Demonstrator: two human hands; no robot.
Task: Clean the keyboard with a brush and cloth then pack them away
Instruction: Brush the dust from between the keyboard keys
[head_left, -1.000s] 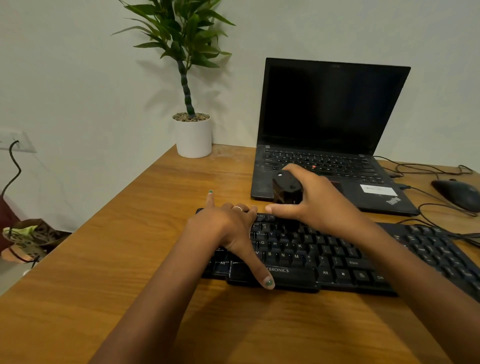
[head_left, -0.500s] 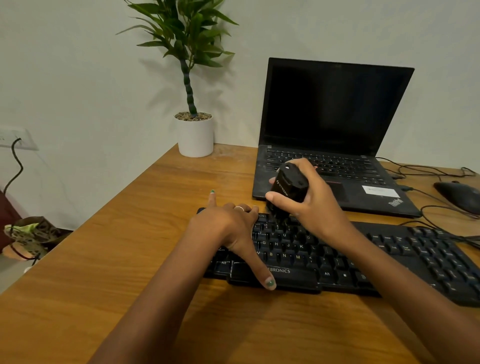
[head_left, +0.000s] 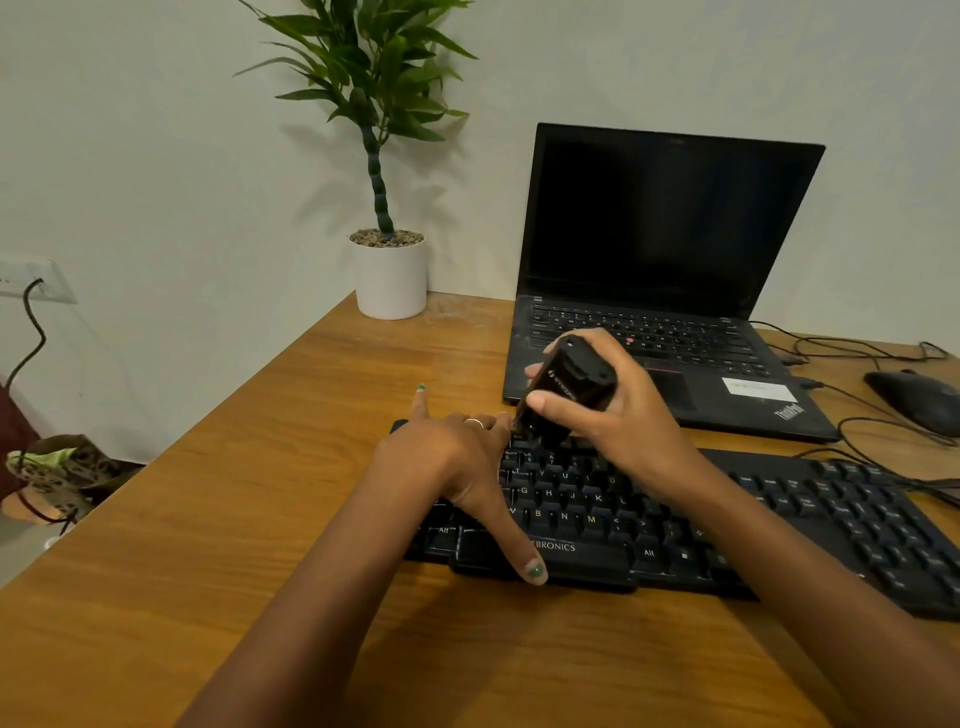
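Black keyboard (head_left: 597, 519) lying flat on wooden desk (head_left: 249, 519), just in front of open laptop (head_left: 665, 270). Left hand (head_left: 452, 462) spread on keyboard's left end, fingers straight, thumb reaching over front edge, ring on one finger; released grip, pressing keyboard down. Right hand (head_left: 623, 410) clasping black brush (head_left: 566, 384), thumb and fingers curled round its body, brush tilted with lower end touching upper key rows. Cloth not in sight. Potted plant (head_left: 389, 260) at desk's back corner beside laptop. Mouse (head_left: 919, 400) at right edge, cables (head_left: 852, 353) trailing near it. Wall socket (head_left: 31, 280) at left with a black cord hanging from it.
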